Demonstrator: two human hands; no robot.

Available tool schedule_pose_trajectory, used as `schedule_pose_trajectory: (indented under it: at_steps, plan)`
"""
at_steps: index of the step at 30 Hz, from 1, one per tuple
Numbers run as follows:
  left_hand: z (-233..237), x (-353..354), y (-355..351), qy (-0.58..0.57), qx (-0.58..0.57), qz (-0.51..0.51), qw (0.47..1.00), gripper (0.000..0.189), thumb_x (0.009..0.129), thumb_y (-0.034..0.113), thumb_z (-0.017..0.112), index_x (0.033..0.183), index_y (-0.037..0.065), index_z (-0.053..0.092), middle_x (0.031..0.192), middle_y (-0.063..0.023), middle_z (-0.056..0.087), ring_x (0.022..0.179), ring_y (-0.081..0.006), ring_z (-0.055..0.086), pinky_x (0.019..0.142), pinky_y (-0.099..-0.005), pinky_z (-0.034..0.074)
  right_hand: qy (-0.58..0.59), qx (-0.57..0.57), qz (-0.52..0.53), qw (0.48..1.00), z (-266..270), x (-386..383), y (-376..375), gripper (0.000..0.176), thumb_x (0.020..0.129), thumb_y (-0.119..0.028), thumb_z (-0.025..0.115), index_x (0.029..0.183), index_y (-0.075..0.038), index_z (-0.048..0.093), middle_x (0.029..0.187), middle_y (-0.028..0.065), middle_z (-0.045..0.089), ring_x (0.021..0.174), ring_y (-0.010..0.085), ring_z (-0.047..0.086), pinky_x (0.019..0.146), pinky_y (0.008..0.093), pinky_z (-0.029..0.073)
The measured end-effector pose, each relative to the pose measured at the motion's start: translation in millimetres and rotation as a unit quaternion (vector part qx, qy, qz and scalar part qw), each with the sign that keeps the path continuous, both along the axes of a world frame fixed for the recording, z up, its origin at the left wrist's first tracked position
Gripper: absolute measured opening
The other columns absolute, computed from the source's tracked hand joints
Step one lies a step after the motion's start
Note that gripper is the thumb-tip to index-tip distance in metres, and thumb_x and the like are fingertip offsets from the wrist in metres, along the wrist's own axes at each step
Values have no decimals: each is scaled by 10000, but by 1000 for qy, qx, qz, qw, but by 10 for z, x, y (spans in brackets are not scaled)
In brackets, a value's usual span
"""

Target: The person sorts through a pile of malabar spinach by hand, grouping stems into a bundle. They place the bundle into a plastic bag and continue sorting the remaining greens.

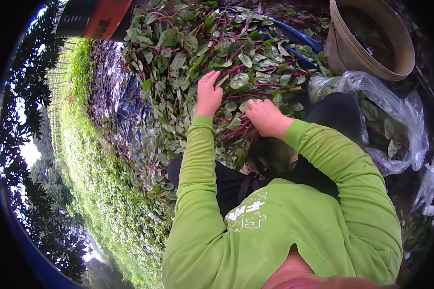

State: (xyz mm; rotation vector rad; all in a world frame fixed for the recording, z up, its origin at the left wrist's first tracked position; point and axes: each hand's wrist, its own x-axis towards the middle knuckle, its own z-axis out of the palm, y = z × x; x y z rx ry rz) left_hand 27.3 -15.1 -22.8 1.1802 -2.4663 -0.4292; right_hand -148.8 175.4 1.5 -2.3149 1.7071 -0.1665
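A large heap of red-stemmed Malabar spinach (178, 60) lies in front of me, its green leaves and stems tangled together. My right hand (266, 117) is closed around a bunch of these stems (243, 127), low over my lap; a ring shows on one finger. Just to its left, my left hand (209, 94) is at the near side of the heap. Its fingers reach forward among the leaves, with the thumb apart from the fingertips, and I see nothing held between them.
At the upper right stands a worn bucket (335, 48). Below it, a clear plastic bag (412, 125) has leafy stems in it. Blue sheeting (299, 36) shows under the heap. A black and orange container (103, 19) is at the upper left, with green plants (96, 159) along the left.
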Motion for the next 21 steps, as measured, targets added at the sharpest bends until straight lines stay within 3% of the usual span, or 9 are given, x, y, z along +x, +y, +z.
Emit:
schedule_pose_trajectory:
  at_steps: [2, 3, 5, 8, 11, 14, 17, 20, 21]
  plan:
    - [-8, -195, -88, 41, 96, -1, 995, 382, 843, 123, 663, 1213, 52, 723, 1269, -191, 672, 1229, -374, 599, 1046, -437, 478, 11, -24, 12, 1000, -20, -1, -1, 309, 769, -151, 727, 1061, -62, 680, 1128, 127, 635, 1079, 260, 615, 820, 387, 489]
    - [-138, -262, -100, 48, 11, 6, 999, 258, 885, 87, 623, 1103, 49, 756, 1084, -158, 719, 1043, -352, 669, 934, -421, 532, 17, -33, 21, 999, -22, -3, -1, 301, 774, -146, 720, 1059, -60, 679, 1123, 122, 633, 1072, 258, 613, 821, 385, 487]
    - [-417, -249, -216, 12, 57, 25, 998, 262, 868, 89, 651, 1106, 54, 755, 1072, -168, 713, 1012, -360, 671, 918, -439, 534, 29, -54, 39, 997, -10, -13, -10, 284, 783, -134, 705, 1055, -56, 678, 1111, 114, 629, 1056, 255, 608, 824, 381, 485]
    - [-361, -241, -227, -38, 114, 0, 993, 258, 835, 106, 699, 1082, 51, 753, 1048, -180, 709, 975, -368, 675, 894, -455, 539, -21, -37, 45, 998, 16, -12, -27, 290, 769, -121, 689, 1042, -24, 670, 1305, 198, 593, 1242, 339, 566, 955, 397, 489]
    - [-113, -205, -95, -77, 137, -23, 987, 279, 810, 127, 755, 1073, 35, 743, 1038, -175, 710, 967, -330, 686, 897, -412, 544, 3, -149, 44, 988, -17, -15, 3, 327, 804, -130, 665, 1104, 0, 671, 1522, 252, 452, 1409, 397, 453, 1086, 440, 445]
    - [178, -119, 218, -70, 157, -33, 985, 258, 779, 114, 753, 1014, 16, 715, 985, -170, 681, 949, -336, 673, 872, -409, 542, -13, -138, 45, 989, 35, -7, -31, 373, 809, -140, 672, 1148, 17, 669, 1654, 262, 263, 1500, 443, 332, 1187, 468, 357]
    - [113, 74, 523, -1, 213, -78, 974, 239, 760, 83, 735, 984, 9, 696, 947, -154, 653, 930, -319, 660, 848, -394, 538, -10, -188, 48, 981, 21, -31, -42, 344, 791, -129, 675, 1112, -4, 663, 1506, 234, 470, 1376, 379, 497, 1098, 450, 425]
    - [212, 190, 575, 62, 357, -50, 931, 276, 755, 35, 701, 1029, 10, 726, 956, -87, 654, 933, -211, 653, 845, -338, 532, -4, -24, 79, 997, 93, -24, -49, 242, 824, -129, 654, 1053, -53, 671, 1209, 161, 650, 1144, 270, 637, 922, 401, 478]
    - [317, 196, 510, 102, 395, -15, 913, 293, 758, 23, 689, 1048, 11, 735, 962, -75, 656, 936, -193, 651, 850, -329, 530, 3, -45, 85, 995, 80, -13, -44, 233, 822, -129, 655, 1045, -62, 665, 1144, 134, 651, 1086, 252, 644, 893, 394, 473]
